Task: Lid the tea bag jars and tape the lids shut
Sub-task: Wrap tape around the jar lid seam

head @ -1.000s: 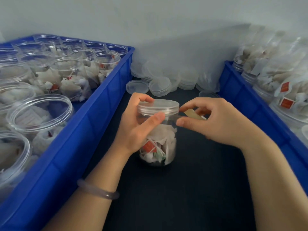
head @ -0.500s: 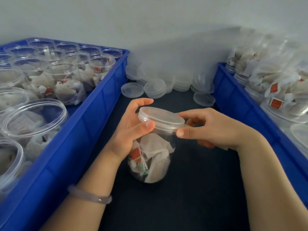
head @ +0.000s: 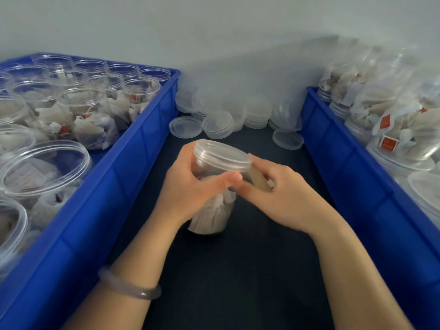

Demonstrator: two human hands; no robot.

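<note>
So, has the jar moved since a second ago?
Yes. The jar stood upright on the black mat; now it is tipped, its lid leaning toward the right blue crate.

Soft, cool, even light fills the scene, leaving only faint shadows on the black tabletop (head: 238, 270). Thin white glints ride the rims of the clear open plastic jars (head: 45, 167). The left hand (head: 188, 186), right hand (head: 281, 196), lidded clear tea-bag jar (head: 212, 219) and beige tape strip (head: 259, 181) look slightly motion-smeared; the stacked translucent lids (head: 238, 108) behind are hazy. The blue plastic crates (head: 133, 175) bow outward at the edges.

Clear lidded jar (head: 209, 217) of tea bags, tilted, tape strip (head: 259, 181) at its lid (head: 222, 156).
</note>
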